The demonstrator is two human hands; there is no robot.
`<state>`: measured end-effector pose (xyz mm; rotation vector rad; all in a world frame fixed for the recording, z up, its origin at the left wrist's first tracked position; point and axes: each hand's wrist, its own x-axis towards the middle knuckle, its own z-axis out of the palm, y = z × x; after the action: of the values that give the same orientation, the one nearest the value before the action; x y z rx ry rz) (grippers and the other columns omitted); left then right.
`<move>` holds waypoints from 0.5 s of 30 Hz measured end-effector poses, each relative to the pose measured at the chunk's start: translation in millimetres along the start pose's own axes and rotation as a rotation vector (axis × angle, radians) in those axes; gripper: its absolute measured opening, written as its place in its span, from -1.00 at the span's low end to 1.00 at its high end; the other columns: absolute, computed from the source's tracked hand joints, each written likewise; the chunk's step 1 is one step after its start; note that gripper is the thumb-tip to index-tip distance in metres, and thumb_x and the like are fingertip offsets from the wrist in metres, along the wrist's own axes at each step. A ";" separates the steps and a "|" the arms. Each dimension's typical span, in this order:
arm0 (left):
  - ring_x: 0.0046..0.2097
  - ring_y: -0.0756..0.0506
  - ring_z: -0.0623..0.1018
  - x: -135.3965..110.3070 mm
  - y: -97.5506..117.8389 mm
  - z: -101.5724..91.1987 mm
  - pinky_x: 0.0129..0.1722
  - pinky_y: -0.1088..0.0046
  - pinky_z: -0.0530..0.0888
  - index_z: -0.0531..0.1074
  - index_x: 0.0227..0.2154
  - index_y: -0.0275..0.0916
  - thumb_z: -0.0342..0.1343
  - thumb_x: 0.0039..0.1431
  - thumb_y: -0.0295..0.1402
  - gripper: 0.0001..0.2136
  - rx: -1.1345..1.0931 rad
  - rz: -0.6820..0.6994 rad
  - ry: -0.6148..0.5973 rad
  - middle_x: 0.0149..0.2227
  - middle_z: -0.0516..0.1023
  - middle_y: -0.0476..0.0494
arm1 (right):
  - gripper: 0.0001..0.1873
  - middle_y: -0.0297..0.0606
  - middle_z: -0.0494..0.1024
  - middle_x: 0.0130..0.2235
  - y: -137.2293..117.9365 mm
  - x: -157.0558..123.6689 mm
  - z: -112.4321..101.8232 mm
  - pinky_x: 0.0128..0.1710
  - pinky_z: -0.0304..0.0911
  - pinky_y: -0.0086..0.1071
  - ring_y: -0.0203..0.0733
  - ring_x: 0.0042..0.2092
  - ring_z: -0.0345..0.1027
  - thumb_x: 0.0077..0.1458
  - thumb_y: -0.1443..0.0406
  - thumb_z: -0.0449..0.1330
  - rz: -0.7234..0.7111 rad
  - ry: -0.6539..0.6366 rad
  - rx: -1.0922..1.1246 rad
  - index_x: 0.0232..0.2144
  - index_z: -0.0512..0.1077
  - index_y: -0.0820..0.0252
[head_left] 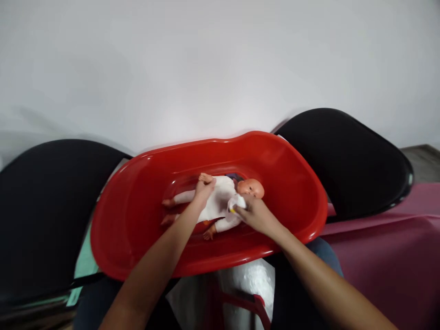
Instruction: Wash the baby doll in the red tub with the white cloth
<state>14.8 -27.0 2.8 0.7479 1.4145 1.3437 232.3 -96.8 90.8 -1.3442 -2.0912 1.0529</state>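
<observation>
step in hand, as judged: a white item [237, 200] with a yellow patch is being worked over the doll's upper body; whether contact is made can't be told. one doll [216, 204] is laid face up in one red tub [120, 220], centre of frame. its far hand [205, 177] is gripped by the left hand [203, 190], fingers curled round. white item is pinched by the right hand [257, 213], fingers part-bent. next move calls for a steady doll, light pinch. two black chairs [343, 160] seen, frame left and right.
</observation>
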 end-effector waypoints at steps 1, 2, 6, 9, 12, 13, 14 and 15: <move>-0.03 -0.17 0.58 -9.2 4.0 0.3 0.09 0.27 0.49 0.43 -0.21 -0.18 0.36 0.21 -0.35 -0.79 0.027 0.040 -0.001 -0.13 0.58 -0.17 | -0.83 -0.22 0.60 -0.25 -3.5 9.5 -2.5 -0.19 0.32 -0.33 -0.15 -0.26 0.45 0.25 0.23 0.17 0.003 0.082 0.098 -0.21 0.50 0.19; -0.01 -0.18 0.57 -15.9 8.1 1.9 0.12 0.25 0.47 0.43 -0.21 -0.17 0.36 0.22 -0.30 -0.79 0.046 0.048 0.007 -0.12 0.57 -0.18 | -0.80 -0.23 0.60 -0.26 -8.3 20.4 -4.9 -0.19 0.32 -0.32 -0.14 -0.26 0.44 0.23 0.19 0.19 0.012 0.156 0.171 -0.21 0.50 0.20; -0.05 -0.14 0.58 -23.5 20.5 13.1 0.08 0.26 0.50 0.41 -0.24 -0.15 0.36 0.22 -0.27 -0.78 -0.041 0.004 0.005 -0.18 0.54 -0.13 | -0.73 -0.24 0.59 -0.25 -29.8 68.6 -4.5 -0.12 0.34 -0.26 -0.10 -0.21 0.45 0.19 0.10 0.22 0.037 0.377 0.277 -0.23 0.50 0.18; -0.13 -0.09 0.58 -21.3 20.3 17.4 0.00 0.33 0.53 0.42 -0.24 -0.15 0.37 0.18 -0.30 -0.78 -0.173 -0.050 -0.082 -0.24 0.55 -0.07 | -0.71 -0.15 0.60 -0.13 -29.4 95.4 10.9 0.00 0.36 -0.17 -0.03 -0.09 0.45 0.21 0.11 0.18 -0.001 0.437 0.276 -0.15 0.50 0.18; -0.20 -0.05 0.59 -17.2 15.0 15.9 -0.05 0.37 0.54 0.47 -0.11 -0.13 0.39 0.07 -0.36 -0.68 -0.297 -0.117 -0.093 -0.22 0.59 -0.04 | -0.64 -0.10 0.57 -0.01 -12.7 106.9 29.7 0.12 0.34 -0.07 0.02 0.03 0.42 0.16 0.23 0.18 -0.052 0.325 0.239 0.00 0.49 0.17; -0.21 -0.05 0.60 -15.0 13.9 14.6 -0.06 0.37 0.54 0.48 -0.04 -0.11 0.40 0.03 -0.38 -0.59 -0.339 -0.142 -0.080 -0.20 0.61 -0.03 | -0.58 -0.11 0.56 0.01 -6.0 108.1 34.4 0.14 0.33 -0.06 0.02 0.05 0.41 0.13 0.26 0.19 -0.067 0.266 0.233 0.05 0.48 0.16; -0.20 -0.07 0.61 -12.2 13.4 13.0 -0.06 0.36 0.55 0.48 0.02 -0.09 0.41 0.00 -0.39 -0.52 -0.380 -0.170 -0.076 -0.18 0.63 -0.04 | -0.53 -0.13 0.56 0.02 0.2 108.7 37.8 0.16 0.33 -0.05 0.01 0.06 0.41 0.11 0.29 0.19 -0.081 0.206 0.233 0.10 0.46 0.15; -0.19 -0.09 0.62 -9.0 13.8 11.4 -0.06 0.34 0.56 0.48 0.06 -0.09 0.41 0.00 -0.36 -0.49 -0.422 -0.205 -0.091 -0.17 0.64 -0.06 | -0.49 -0.14 0.55 0.03 5.6 109.1 40.1 0.17 0.33 -0.05 0.00 0.06 0.41 0.10 0.31 0.19 -0.096 0.156 0.235 0.14 0.44 0.14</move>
<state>25.4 -28.8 19.6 0.3685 1.0546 1.3660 160.2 -11.6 57.5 -1.1603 -1.8358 1.0785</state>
